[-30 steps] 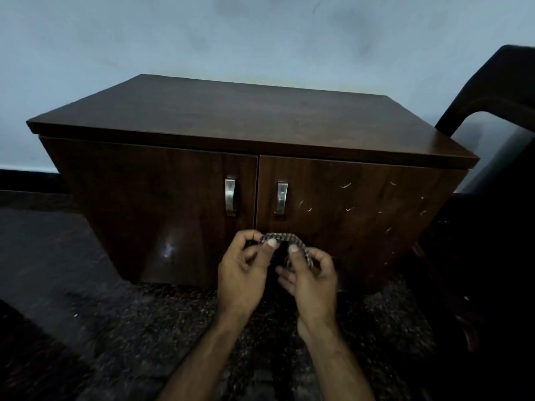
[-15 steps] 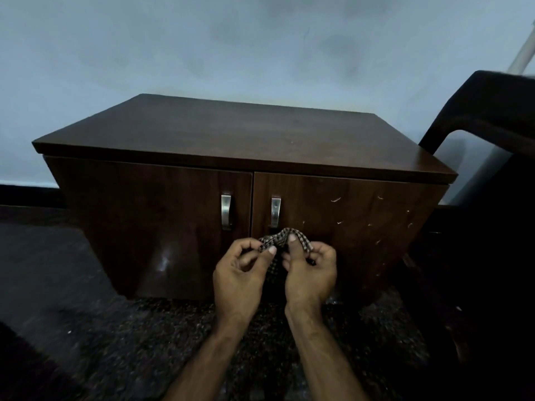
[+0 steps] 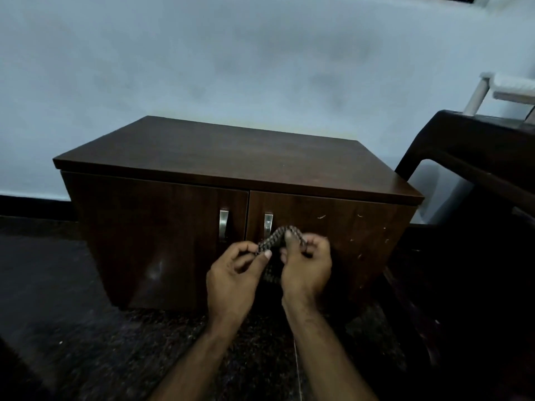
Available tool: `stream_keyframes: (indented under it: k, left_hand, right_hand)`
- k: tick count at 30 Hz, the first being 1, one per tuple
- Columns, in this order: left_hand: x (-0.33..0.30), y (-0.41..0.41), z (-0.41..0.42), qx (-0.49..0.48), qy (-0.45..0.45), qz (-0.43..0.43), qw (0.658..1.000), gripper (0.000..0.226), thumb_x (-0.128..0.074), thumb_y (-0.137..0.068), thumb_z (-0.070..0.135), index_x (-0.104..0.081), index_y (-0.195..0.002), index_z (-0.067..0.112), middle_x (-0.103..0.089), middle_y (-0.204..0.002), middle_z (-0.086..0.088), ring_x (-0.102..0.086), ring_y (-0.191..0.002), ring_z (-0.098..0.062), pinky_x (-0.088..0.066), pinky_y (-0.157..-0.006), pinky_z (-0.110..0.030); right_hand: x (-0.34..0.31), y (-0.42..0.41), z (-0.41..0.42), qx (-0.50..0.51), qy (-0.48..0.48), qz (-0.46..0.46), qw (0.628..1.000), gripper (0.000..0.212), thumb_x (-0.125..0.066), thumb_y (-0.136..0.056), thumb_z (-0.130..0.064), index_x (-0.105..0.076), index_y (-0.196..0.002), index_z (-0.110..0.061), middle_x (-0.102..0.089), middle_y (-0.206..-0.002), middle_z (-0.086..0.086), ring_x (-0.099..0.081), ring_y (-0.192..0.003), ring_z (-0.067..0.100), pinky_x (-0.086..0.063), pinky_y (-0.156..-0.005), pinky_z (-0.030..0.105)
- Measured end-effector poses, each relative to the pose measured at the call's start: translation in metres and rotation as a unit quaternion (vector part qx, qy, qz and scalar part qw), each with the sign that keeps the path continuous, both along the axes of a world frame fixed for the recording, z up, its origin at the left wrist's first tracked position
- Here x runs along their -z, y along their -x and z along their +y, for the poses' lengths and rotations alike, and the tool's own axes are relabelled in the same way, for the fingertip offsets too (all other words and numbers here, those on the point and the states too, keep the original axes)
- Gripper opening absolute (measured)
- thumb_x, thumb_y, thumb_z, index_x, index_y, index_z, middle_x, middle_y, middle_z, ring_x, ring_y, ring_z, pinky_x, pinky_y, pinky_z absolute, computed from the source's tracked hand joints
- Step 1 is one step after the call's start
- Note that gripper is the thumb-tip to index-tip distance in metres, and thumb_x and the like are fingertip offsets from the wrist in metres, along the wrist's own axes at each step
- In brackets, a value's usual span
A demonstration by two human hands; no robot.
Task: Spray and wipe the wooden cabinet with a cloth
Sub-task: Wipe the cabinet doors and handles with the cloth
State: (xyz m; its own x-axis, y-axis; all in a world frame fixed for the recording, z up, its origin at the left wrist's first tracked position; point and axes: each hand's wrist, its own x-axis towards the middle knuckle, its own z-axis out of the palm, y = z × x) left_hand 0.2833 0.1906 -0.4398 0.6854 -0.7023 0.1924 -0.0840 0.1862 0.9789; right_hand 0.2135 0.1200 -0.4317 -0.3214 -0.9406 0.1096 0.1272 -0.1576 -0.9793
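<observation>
Both hands are up in front of the cabinet doors, pinching one small checked cloth (image 3: 278,241) between them. The left hand (image 3: 234,277) has thumb and forefinger closed on the cloth's near-left end, its other fingers loosely curled; the right hand (image 3: 307,269) is closed on the other end, thumb on top, with the fabric arching up between the two and a darker fold hanging down in the gap. It looks light, soft and floppy, the sort of thing that bunches rather than keeps a shape, so I'd judge it is best gathered into a pad in one palm for wiping, not held by its corners. No spray bottle shows anywhere. Behind the hands stands the wooden cabinet (image 3: 231,157) on a dark speckled floor (image 3: 72,328), its two doors shut, metal handles (image 3: 223,225) side by side near the middle seam, pale flecks scattered over the right door. Beyond is a pale wall, and a dark chair (image 3: 477,146) stands off the cabinet's right edge.
</observation>
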Motion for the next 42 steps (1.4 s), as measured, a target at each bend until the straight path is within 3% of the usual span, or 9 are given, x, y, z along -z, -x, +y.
stream_keyframes:
  k: [4,7,11,15,17,23,29,35,42]
  left_hand:
    - [-0.024,0.002,-0.004,-0.023,0.040,0.003,0.999,0.015,-0.085,-0.080,0.023,-0.073,-0.088,0.027,-0.079,-0.082,0.007,-0.072,-0.076,0.002,-0.053,-0.069,-0.011]
    - [-0.025,0.003,-0.001,-0.029,-0.012,-0.021,0.999,0.014,-0.085,-0.079,0.030,-0.073,-0.085,0.030,-0.077,-0.077,0.015,-0.069,-0.071,0.009,-0.049,-0.062,-0.009]
    - [-0.015,0.001,0.007,-0.002,-0.053,0.007,0.999,0.013,-0.086,-0.078,0.030,-0.074,-0.084,0.029,-0.078,-0.076,0.014,-0.070,-0.070,0.004,-0.048,-0.065,-0.019]
    - [-0.036,0.001,-0.002,0.007,-0.008,0.029,1.000,0.017,-0.088,-0.076,0.026,-0.075,-0.087,0.028,-0.079,-0.080,0.007,-0.072,-0.075,-0.004,-0.057,-0.073,-0.028]
    - [-0.045,0.002,-0.010,0.021,0.006,0.046,0.999,0.019,-0.088,-0.076,0.026,-0.076,-0.090,0.029,-0.080,-0.084,0.005,-0.076,-0.083,-0.013,-0.059,-0.078,-0.034]
    - [-0.027,0.007,-0.003,0.020,-0.046,0.055,0.997,0.016,-0.086,-0.078,0.028,-0.076,-0.089,0.026,-0.079,-0.077,0.006,-0.075,-0.080,-0.016,-0.060,-0.082,-0.042]
    - [-0.025,-0.006,-0.002,0.004,-0.013,0.089,0.996,0.015,-0.083,-0.082,0.026,-0.075,-0.094,0.023,-0.080,-0.081,0.000,-0.075,-0.084,-0.017,-0.058,-0.087,-0.043]
    - [-0.012,-0.008,0.001,-0.010,-0.020,0.073,0.997,0.015,-0.082,-0.083,0.027,-0.074,-0.095,0.027,-0.080,-0.084,0.008,-0.076,-0.085,-0.010,-0.060,-0.082,-0.034]
    - [-0.021,-0.013,-0.005,-0.007,-0.018,0.036,0.999,0.015,-0.079,-0.086,0.032,-0.073,-0.099,0.027,-0.080,-0.084,0.010,-0.076,-0.083,-0.007,-0.061,-0.080,-0.033]
  right_hand:
    - [-0.030,-0.006,-0.010,0.003,0.075,0.069,0.995,0.022,-0.077,-0.074,-0.048,-0.058,-0.080,-0.040,-0.067,-0.073,-0.002,-0.071,-0.068,0.021,-0.060,-0.065,0.051]
    - [-0.015,0.001,0.000,0.005,0.039,0.095,0.995,0.022,-0.080,-0.081,-0.036,-0.057,-0.080,-0.035,-0.067,-0.076,-0.005,-0.069,-0.071,0.018,-0.060,-0.069,0.049]
    - [-0.001,0.004,0.005,-0.024,-0.013,0.115,0.993,0.023,-0.080,-0.084,-0.031,-0.058,-0.079,-0.031,-0.066,-0.075,-0.004,-0.069,-0.069,0.021,-0.060,-0.068,0.047]
    - [-0.047,0.006,-0.002,-0.022,0.041,0.150,0.988,0.018,-0.079,-0.085,-0.026,-0.061,-0.084,-0.027,-0.064,-0.075,-0.008,-0.061,-0.067,0.008,-0.045,-0.058,0.019]
    - [-0.057,0.008,-0.005,-0.013,0.061,0.164,0.984,0.016,-0.078,-0.085,-0.025,-0.062,-0.086,-0.025,-0.063,-0.074,-0.009,-0.058,-0.065,0.002,-0.041,-0.057,0.015]
    - [-0.025,0.015,0.003,-0.014,0.012,0.187,0.982,0.024,-0.079,-0.084,-0.023,-0.057,-0.076,-0.029,-0.065,-0.074,-0.008,-0.063,-0.068,0.011,-0.057,-0.070,0.038]
    - [-0.039,0.010,0.010,-0.066,0.069,0.194,0.976,0.013,-0.076,-0.087,-0.038,-0.065,-0.088,-0.032,-0.068,-0.079,-0.008,-0.065,-0.073,0.007,-0.050,-0.063,0.025]
    - [-0.013,0.015,0.010,-0.117,0.054,0.197,0.972,0.015,-0.071,-0.088,-0.051,-0.065,-0.090,-0.037,-0.072,-0.081,-0.009,-0.071,-0.076,0.006,-0.060,-0.073,0.037]
    - [-0.015,0.012,0.001,-0.111,0.092,0.223,0.964,0.023,-0.060,-0.090,-0.056,-0.064,-0.108,-0.042,-0.069,-0.092,-0.011,-0.070,-0.082,0.007,-0.060,-0.073,0.035]
